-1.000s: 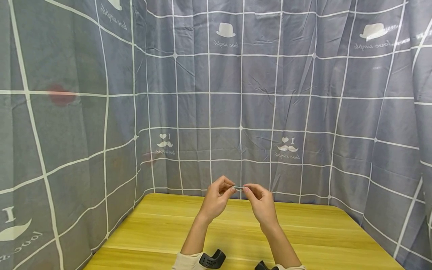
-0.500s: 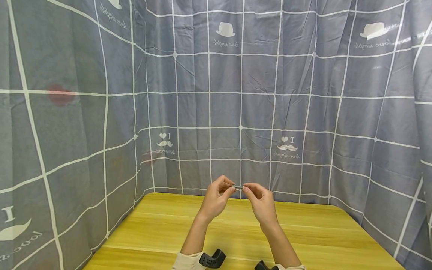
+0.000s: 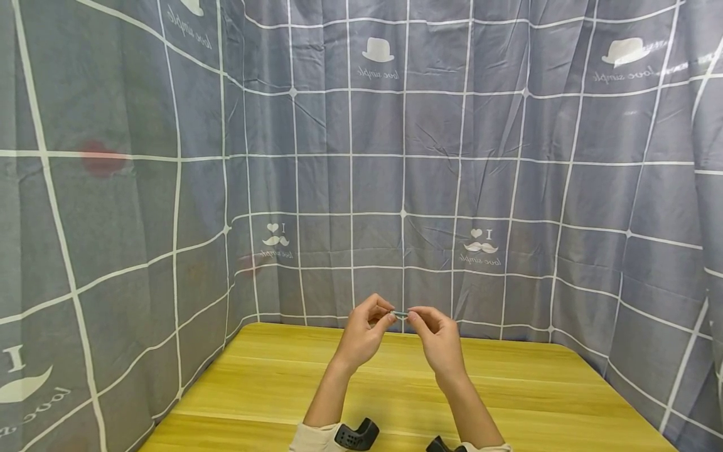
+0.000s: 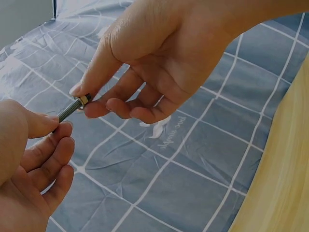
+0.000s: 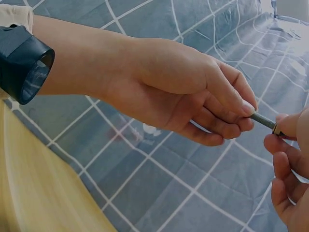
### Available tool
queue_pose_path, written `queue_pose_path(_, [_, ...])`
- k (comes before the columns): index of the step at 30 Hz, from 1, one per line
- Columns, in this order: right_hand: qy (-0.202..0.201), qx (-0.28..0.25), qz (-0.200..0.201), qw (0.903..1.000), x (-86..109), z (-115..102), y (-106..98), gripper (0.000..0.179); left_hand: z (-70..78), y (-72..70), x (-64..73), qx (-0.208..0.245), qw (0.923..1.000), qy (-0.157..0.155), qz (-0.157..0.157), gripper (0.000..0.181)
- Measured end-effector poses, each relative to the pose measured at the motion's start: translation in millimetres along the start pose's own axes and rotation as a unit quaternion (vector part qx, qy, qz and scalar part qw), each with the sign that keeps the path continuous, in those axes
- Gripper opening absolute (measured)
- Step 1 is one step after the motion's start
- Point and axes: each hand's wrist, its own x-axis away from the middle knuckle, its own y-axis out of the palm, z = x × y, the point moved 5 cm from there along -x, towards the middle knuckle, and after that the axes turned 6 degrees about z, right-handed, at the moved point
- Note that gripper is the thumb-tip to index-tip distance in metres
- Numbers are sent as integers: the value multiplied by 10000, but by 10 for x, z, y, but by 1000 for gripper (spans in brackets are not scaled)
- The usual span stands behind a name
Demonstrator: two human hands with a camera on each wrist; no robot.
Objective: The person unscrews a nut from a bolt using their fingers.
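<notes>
Between my two hands, raised over the far part of the table, a slim grey threaded bolt [image 4: 69, 111] spans from fingertip to fingertip. My left hand [image 3: 360, 334] pinches one end of the shaft between thumb and forefinger. At the other end, the thumb and forefinger of my right hand [image 3: 442, 344] pinch around a brass-coloured nut [image 4: 84, 100]; the tip there is mostly hidden by the fingers. The right wrist view shows the bare thread of the bolt [image 5: 263, 121] between the two grips. The remaining fingers of both hands are loosely curled beneath.
A yellow wood-grain table [image 3: 271, 389] lies below the hands. Grey curtains [image 3: 435, 125] with white grid lines hang around its back and sides. Black wrist camera mounts [image 3: 357, 434] sit at both sleeve cuffs.
Both hands stay nearly in place, still pinching the bolt. The left fingertips have shifted very slightly to the right.
</notes>
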Motion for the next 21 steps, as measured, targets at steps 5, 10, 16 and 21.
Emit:
queue_pose_path(5, [-81, -73, -57, 9999, 0, -3, 1, 18, -8, 1, 5, 77, 10000, 12, 22, 6])
queue_pose_path(10, [8, 55, -34, 10000, 1, -9, 3, 27, -4, -14, 0, 76, 9999, 0, 83, 3])
queue_pose_path(16, [27, 43, 90, 9999, -4, -1, -5, 18, 1, -2, -8, 5, 10000, 21, 77, 4])
queue_pose_path(21, [-37, -1, -47, 10000, 3, -5, 12, 24, 0, -1, -10, 12, 10000, 27, 85, 4])
